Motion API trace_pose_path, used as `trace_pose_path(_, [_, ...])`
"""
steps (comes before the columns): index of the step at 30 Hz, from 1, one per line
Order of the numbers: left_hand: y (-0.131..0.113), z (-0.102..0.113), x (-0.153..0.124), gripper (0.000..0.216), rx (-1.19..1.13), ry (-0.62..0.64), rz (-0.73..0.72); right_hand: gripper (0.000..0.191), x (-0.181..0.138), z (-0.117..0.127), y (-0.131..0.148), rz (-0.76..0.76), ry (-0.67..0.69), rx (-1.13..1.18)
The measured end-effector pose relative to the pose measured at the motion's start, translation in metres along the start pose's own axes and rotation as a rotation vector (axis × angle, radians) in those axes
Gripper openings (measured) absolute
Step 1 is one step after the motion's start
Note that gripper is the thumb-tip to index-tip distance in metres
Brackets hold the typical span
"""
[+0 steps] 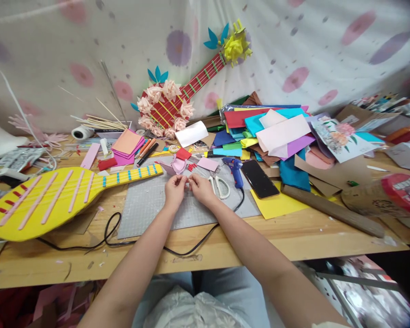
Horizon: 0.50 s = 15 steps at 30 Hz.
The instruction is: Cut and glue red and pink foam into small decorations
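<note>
Over the grey cutting mat (140, 214), my left hand (175, 189) and my right hand (201, 187) meet with fingertips pinched close together. Whatever sits between the fingertips is too small to make out. Just beyond them lie pink curled paper pieces (178, 166), a red piece (183, 154) and a flat pink piece (207, 164). White-handled scissors (221, 187) rest right of my right hand, partly hidden by it. A blue glue gun (235, 172) lies farther right, its black cord (191, 252) running under my forearms.
A yellow lute-shaped craft (54, 196) lies at left; a red one with paper flowers (167, 109) leans on the back curtain. Right are a black phone (260, 178), a yellow sheet (276, 202), heaped coloured paper (276, 132), a brown strip (331, 211) and a round tub (386, 196).
</note>
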<state>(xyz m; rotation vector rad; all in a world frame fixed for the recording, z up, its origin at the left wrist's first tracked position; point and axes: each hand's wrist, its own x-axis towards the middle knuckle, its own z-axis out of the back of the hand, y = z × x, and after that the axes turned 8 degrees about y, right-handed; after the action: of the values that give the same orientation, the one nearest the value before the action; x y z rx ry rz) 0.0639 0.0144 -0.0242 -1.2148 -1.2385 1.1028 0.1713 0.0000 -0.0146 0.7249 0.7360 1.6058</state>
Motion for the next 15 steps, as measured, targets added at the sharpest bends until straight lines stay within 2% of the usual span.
trace_pose_path(15, [-0.0064, 0.0052, 0.0044, 0.037, -0.271, 0.049, 0.187, 0.016, 0.0027, -0.0009, -0.0043, 0.068, 0.064, 0.196])
